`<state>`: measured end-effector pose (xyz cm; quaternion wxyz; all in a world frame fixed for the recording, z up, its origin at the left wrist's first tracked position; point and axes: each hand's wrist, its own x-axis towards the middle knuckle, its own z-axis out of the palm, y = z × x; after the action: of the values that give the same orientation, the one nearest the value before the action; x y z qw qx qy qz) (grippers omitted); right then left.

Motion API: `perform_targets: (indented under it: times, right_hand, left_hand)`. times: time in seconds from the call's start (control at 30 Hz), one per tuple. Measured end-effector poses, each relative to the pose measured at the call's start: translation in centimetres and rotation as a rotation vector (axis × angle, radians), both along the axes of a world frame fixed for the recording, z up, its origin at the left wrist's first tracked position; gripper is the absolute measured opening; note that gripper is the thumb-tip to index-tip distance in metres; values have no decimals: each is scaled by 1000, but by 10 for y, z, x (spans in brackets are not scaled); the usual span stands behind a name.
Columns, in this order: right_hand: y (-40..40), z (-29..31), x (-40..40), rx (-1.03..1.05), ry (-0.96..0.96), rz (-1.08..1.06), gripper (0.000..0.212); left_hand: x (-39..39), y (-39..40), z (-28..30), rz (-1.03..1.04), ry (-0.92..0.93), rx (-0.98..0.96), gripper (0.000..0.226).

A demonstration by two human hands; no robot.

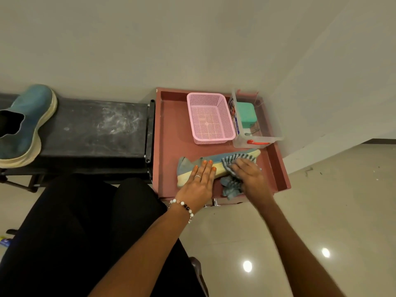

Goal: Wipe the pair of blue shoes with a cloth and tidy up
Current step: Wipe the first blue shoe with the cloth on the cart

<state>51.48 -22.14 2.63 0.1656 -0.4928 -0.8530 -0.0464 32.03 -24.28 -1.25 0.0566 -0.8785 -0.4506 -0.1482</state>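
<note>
One blue shoe (216,160) with a cream sole lies on its side in the reddish tray (171,129). My left hand (200,181) rests flat on its heel half, fingers together, pressing it down. My right hand (249,174) grips a grey-blue striped cloth (232,185) against the toe half of that shoe; part of the cloth hangs below the hand. The other blue shoe (23,125) stands upright on the black bench (94,129) at the far left, away from both hands.
In the tray's back half stand a pink mesh basket (209,118) and a clear plastic box (257,133) holding a green case (246,114) and small items. The wall runs behind the tray. My dark-clothed legs fill the lower left; glossy tile floor lies to the right.
</note>
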Motion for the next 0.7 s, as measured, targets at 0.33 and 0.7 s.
perform_targets:
  times: [0.33,0.7]
  right_hand:
    - [5,11,-35,-86,192,-484,41]
    - [15,14,41,-155,152,-447,52]
  left_hand:
    - [-1,-2,1,11,27,5,51]
    - [1,-9,2,-31,51,-9,52]
